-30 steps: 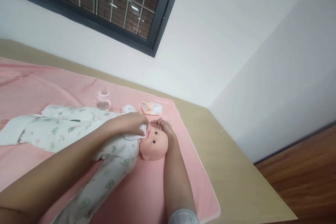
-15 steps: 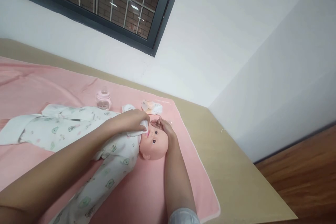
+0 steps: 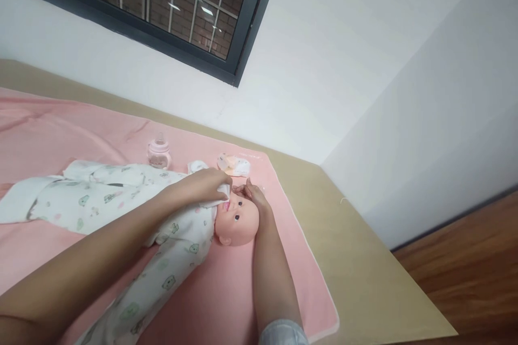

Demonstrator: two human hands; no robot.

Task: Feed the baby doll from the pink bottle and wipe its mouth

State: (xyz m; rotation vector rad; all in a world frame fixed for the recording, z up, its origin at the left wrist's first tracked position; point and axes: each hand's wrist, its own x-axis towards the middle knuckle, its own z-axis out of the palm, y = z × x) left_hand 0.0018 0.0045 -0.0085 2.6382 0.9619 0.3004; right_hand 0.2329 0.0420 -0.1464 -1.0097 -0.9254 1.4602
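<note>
A baby doll (image 3: pixel 238 222) in a white printed sleepsuit (image 3: pixel 121 199) lies on its back on a pink blanket (image 3: pixel 226 302), head to the right. My left hand (image 3: pixel 206 187) is closed on a small white cloth (image 3: pixel 222 193) pressed at the doll's cheek and mouth. My right hand (image 3: pixel 254 198) cups the far side of the doll's head, fingers curled against the forehead.
A small pink baby bottle (image 3: pixel 158 153) stands behind the doll. A white mitten or sock (image 3: pixel 196 165) and a folded cloth bundle (image 3: pixel 233 165) lie near the blanket's far edge. The tan table (image 3: pixel 364 275) ends at the right, with wooden floor beyond. White walls and a barred window stand behind.
My left hand with the white cloth has slid slightly up along the doll's face toward my right hand. The right hand's fingers have curled in a little. The doll has not moved.
</note>
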